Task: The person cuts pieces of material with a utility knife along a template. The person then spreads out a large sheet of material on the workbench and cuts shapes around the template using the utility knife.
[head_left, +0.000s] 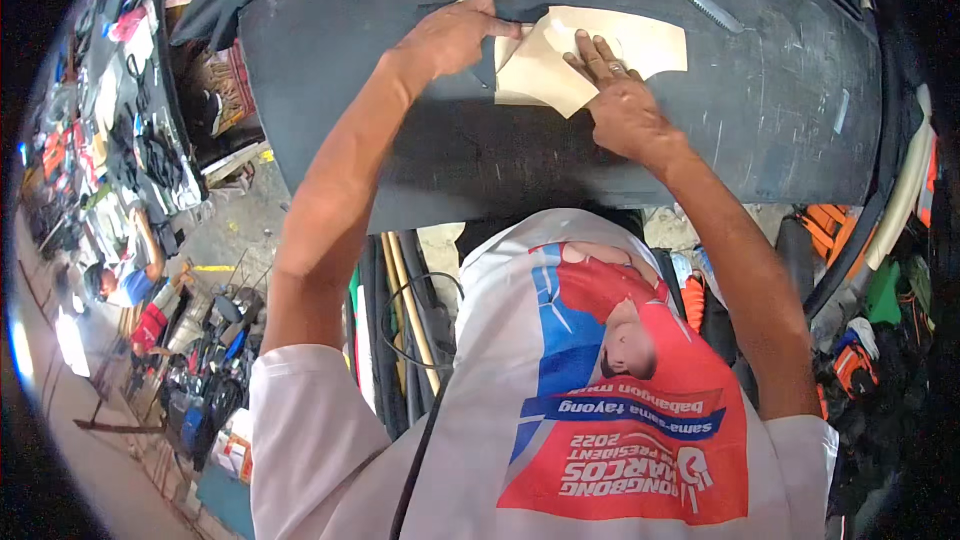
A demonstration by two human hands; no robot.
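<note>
A cream sheet of stiff paper or card (655,40), cut with curved and pointed edges, lies on a dark worktable (770,130). A crease or overlapping layer shows near its left side. My right hand (622,105) presses flat on the sheet with its fingers stretched out, a ring on one finger. At the sheet's upper left edge is my left hand (450,38), index finger extended to touch it and thumb held apart. Its other fingers are partly hidden. Beneath that hand, a dark flat piece seems to lie, hard to tell from the tabletop.
A knife with a jagged blade (705,2) lies at the table's far right. Dark cloth (225,10) drapes over the far left corner. Long poles (410,300) stand below the near edge. Leftward, a person (130,280) is among piled goods; orange items (825,235) sit at right.
</note>
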